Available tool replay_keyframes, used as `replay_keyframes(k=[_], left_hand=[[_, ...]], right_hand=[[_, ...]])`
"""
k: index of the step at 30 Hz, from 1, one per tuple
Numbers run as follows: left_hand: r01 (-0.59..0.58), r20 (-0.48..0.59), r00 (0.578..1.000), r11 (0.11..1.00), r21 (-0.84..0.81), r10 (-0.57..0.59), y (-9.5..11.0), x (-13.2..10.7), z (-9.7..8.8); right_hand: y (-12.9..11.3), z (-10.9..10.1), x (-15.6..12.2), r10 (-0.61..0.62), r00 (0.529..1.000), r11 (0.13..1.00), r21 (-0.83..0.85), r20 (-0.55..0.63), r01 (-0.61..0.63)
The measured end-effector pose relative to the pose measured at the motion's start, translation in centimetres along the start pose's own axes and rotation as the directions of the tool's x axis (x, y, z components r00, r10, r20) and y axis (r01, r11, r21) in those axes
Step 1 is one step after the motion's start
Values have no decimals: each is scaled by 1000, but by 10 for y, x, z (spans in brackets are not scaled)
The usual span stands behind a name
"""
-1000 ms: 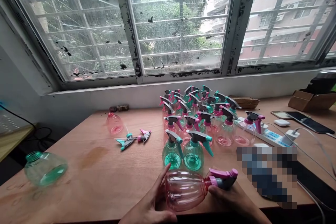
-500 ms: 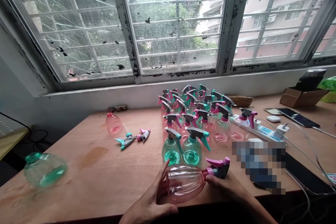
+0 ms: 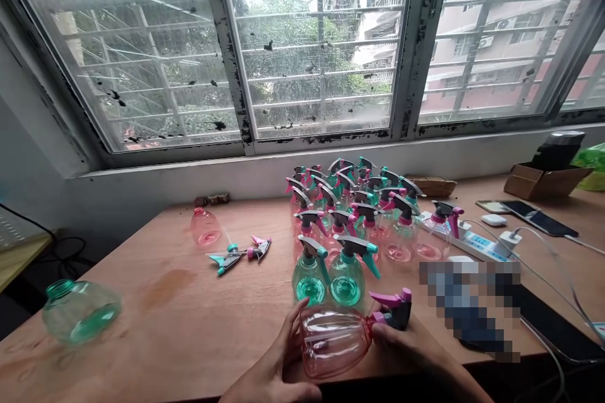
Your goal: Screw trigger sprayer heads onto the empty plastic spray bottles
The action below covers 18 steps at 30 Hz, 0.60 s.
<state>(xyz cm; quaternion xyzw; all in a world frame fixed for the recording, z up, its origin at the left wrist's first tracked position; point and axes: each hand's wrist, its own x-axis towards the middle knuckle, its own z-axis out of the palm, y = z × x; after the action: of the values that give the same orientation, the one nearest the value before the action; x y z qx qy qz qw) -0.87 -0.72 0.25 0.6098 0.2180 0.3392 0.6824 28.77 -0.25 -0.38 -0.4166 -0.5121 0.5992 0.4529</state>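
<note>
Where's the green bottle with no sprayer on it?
The green bottle is at left in the head view, near the left edge of the table, left of the topless pink bottle.

left hand [image 3: 276, 359] cups a sideways pink bottle [image 3: 335, 341]; right hand [image 3: 407, 339] grips its sprayer [image 3: 401, 310].

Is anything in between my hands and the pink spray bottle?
Nothing visible: the left hand cups the base of the pink spray bottle, and the right hand grips it near the neck. Two green bottles stand just beyond.
</note>
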Motion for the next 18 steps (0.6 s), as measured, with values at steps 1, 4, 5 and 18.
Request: replay_keyframes(k=[1, 4, 5, 18], left_hand=[[8, 4, 1000, 1000, -19, -8, 1, 0, -1], [43, 39, 998, 996, -81, -40, 7, 2, 0], [55, 49, 998, 994, -90, -51, 10, 3, 1], [18, -9, 1000, 997, 78, -17, 5, 1, 5]], right_hand=[[-1, 1, 0, 3, 1000, 1000, -6, -5, -3], [-2, 1, 0, 12, 1000, 1000, -16, -15, -13], [-2, 1, 0, 14, 1000, 1000, -20, -11, -15], [6, -6, 2, 63, 995, 997, 44, 82, -67]])
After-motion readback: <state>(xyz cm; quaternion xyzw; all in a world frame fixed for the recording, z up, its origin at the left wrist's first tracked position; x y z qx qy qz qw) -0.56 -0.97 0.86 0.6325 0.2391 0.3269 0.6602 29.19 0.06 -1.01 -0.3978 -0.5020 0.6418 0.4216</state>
